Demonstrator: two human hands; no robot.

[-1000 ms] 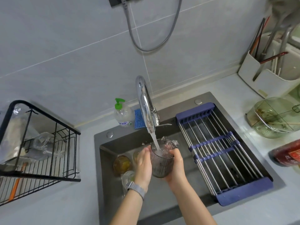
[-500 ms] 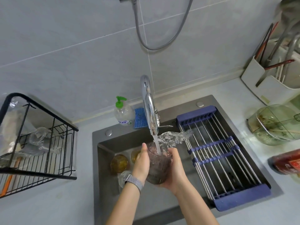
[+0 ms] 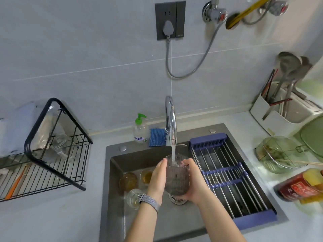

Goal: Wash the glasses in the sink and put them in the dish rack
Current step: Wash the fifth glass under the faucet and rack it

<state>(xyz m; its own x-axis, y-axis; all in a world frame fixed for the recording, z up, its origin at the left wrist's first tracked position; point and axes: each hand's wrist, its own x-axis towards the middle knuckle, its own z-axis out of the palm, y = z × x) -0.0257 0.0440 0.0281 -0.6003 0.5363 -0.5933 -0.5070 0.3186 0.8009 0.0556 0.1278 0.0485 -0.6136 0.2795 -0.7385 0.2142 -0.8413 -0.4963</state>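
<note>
I hold a grey textured glass [image 3: 175,179] upright under the running tap [image 3: 171,122], over the dark sink [image 3: 115,172]. My left hand [image 3: 157,179] lies against its left side with fingers straight. My right hand [image 3: 194,182] wraps around its right side and base. Water pours into the glass. Two amber glasses [image 3: 128,180] [image 3: 146,176] and a clear one [image 3: 133,198] stand on the sink floor to the left. The black wire dish rack [image 3: 52,154] sits on the counter at the left with clear glassware inside.
A blue roll-up drying rack [image 3: 227,175] covers the sink's right half. Soap bottle [image 3: 139,130] and blue cloth [image 3: 157,137] stand behind the sink. A glass bowl [image 3: 279,154], red package [image 3: 300,187] and utensil holder [image 3: 286,109] crowd the right counter.
The glass has gone from tilted and spilling water to upright under the stream. The camera has tipped upward, showing more of the wall.
</note>
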